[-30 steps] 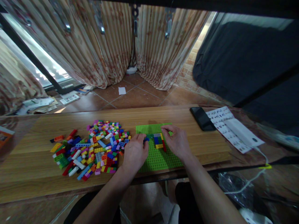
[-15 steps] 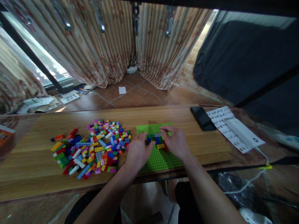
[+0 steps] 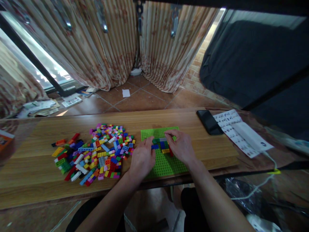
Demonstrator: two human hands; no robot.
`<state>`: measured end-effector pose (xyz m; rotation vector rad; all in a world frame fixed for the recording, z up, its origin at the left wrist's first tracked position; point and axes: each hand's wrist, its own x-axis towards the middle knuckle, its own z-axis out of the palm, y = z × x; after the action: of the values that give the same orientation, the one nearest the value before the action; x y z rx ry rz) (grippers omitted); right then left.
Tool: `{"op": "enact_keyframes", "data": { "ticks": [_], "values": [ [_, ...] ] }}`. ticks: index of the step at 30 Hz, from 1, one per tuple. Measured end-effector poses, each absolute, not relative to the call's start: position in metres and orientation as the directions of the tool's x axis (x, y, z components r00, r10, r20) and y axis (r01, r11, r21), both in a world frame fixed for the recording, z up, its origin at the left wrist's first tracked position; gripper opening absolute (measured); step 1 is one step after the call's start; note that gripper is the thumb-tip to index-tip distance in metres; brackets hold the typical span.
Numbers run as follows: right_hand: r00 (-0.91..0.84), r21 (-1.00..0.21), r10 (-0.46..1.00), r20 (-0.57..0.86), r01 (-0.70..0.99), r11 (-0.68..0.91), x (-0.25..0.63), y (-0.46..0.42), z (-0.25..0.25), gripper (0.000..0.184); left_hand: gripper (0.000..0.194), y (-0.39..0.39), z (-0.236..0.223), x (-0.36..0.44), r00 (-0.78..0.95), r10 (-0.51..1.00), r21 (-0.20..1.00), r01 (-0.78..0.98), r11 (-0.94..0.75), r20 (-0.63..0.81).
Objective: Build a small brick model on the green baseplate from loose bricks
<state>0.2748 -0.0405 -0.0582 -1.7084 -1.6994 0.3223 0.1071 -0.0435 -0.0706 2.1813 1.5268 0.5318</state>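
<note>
A green studded baseplate [image 3: 164, 166] lies before me, bearing a small build of toy bricks [image 3: 164, 145] in blue, grey, green, yellow and red. At its left, my left hand [image 3: 143, 157] is closed, fingertips on a blue brick [image 3: 155, 147]. The palm and thumb partly hide that grip. My right hand [image 3: 182, 147] curls round the build's right side, with fingers at its upper right edge and over a red brick [image 3: 171, 152]. Whether the blue brick touches the build, I cannot tell.
Left of the baseplate spreads a large pile of loose bricks [image 3: 101, 156] on the wooden table [image 3: 31, 167]. A black phone [image 3: 209, 122] and an open printed leaflet [image 3: 243, 133] lie at the right. A white cable [image 3: 253, 193] hangs off the right edge.
My left hand's thumb has drawn back, and the blue brick by its fingertips shows more plainly. My right hand stays nearly where it was on the build.
</note>
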Motion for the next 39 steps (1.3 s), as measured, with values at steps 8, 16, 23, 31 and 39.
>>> {"op": "enact_keyframes", "data": {
  "ticks": [8,16,23,31,39],
  "values": [
    [0.083,-0.605,0.955,0.284,0.788,0.111,0.276,-0.041,-0.059,0.021,0.048,-0.036,-0.080,0.113,0.353,0.931,0.605,0.722,-0.334,0.093],
    [0.041,-0.574,0.981,0.188,0.815,0.076,0.277,-0.041,-0.063,0.018,0.048,-0.036,-0.082,0.112,0.311,0.945,0.606,0.733,-0.310,0.107],
    [-0.045,-0.565,0.992,0.119,0.818,0.105,0.277,-0.041,-0.066,0.030,0.053,-0.036,-0.084,0.112,0.313,0.944,0.617,0.723,-0.310,0.108],
    [-0.080,-0.559,0.985,0.152,0.815,0.153,0.271,-0.043,-0.068,0.018,0.054,-0.038,-0.082,0.114,0.306,0.947,0.631,0.716,-0.298,0.100],
    [-0.117,-0.488,0.985,0.126,0.857,0.165,0.260,-0.044,-0.068,0.011,0.053,-0.037,-0.083,0.115,0.294,0.950,0.646,0.706,-0.291,0.106]
  ]
}}
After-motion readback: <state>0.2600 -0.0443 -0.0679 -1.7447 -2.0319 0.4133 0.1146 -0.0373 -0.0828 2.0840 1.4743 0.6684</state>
